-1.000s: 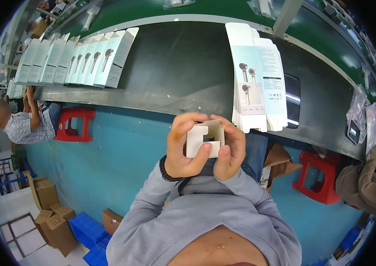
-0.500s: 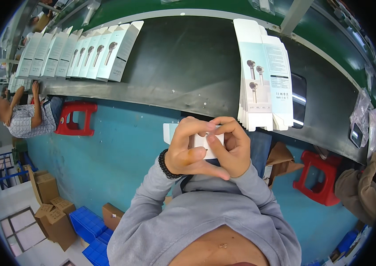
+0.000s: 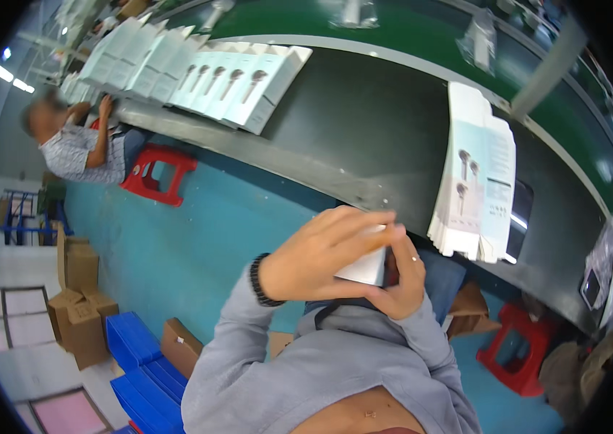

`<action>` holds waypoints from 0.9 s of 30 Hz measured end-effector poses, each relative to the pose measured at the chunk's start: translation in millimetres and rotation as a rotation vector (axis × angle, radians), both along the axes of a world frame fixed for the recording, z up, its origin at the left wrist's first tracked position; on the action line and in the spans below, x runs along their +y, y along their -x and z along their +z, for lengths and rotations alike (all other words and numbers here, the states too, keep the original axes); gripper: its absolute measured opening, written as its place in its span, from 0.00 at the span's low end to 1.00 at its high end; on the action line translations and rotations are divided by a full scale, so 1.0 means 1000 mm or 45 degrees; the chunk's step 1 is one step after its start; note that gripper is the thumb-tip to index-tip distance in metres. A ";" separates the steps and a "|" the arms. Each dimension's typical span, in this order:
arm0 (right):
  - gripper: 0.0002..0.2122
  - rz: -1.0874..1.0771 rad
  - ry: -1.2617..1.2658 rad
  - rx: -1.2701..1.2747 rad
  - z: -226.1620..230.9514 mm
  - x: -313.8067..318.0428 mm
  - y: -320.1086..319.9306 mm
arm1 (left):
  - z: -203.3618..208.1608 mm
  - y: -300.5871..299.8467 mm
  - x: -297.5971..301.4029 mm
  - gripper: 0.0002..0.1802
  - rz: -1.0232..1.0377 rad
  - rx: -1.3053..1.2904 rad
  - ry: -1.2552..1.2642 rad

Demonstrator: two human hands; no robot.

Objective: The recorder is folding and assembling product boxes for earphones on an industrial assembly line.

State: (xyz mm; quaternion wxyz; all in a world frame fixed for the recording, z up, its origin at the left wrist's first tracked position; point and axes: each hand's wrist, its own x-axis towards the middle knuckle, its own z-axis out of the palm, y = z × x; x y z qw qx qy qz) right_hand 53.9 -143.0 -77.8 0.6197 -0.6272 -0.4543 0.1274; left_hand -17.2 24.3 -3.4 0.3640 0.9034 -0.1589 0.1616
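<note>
In front of my body, at the near edge of the dark workbench [image 3: 364, 130], both hands close around a small white carton [image 3: 366, 270]. My left hand [image 3: 317, 253], with a black bead bracelet at its wrist, lies across the carton's top, its fingers reaching to the right. From the right side my right hand [image 3: 404, 278] grips it, fingertips meeting those of the left. Most of the carton is hidden by the fingers. Just beyond my right hand lies a stack of flattened cartons [image 3: 471, 181] printed with earphones, overhanging the bench edge a little.
Standing open cartons [image 3: 249, 90] fill the bench's left part. A dark glossy phone-like slab [image 3: 522, 217] lies by the flat stack. Another person [image 3: 79, 145] sits at far left near a red stool [image 3: 158, 173]. Blue crates [image 3: 133, 343] and cardboard boxes [image 3: 79, 325] stand on the floor.
The view has turned, so the bench now slants down to the right. My left hand has swung over the carton's top, covering more of it; the right hand stays at its side.
</note>
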 end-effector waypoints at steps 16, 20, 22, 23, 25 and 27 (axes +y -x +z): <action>0.25 -0.435 -0.161 0.103 0.015 -0.033 -0.047 | 0.041 0.031 0.408 0.38 1.135 -0.909 0.201; 0.23 -0.411 -0.067 0.057 0.012 -0.030 -0.048 | 0.018 0.020 0.463 0.43 1.644 -0.936 -0.079; 0.22 -0.405 -0.042 0.054 0.012 -0.028 -0.049 | 0.012 0.025 0.491 0.44 1.622 -0.984 0.055; 0.22 -0.392 -0.045 0.055 0.012 -0.027 -0.050 | 0.012 0.032 0.505 0.46 1.595 -1.031 0.180; 0.22 -0.429 -0.007 0.075 0.012 -0.029 -0.050 | 0.008 0.025 0.511 0.47 1.657 -0.980 0.044; 0.23 -0.400 0.037 0.080 0.012 -0.033 -0.050 | 0.010 0.006 0.486 0.47 2.095 -0.927 0.028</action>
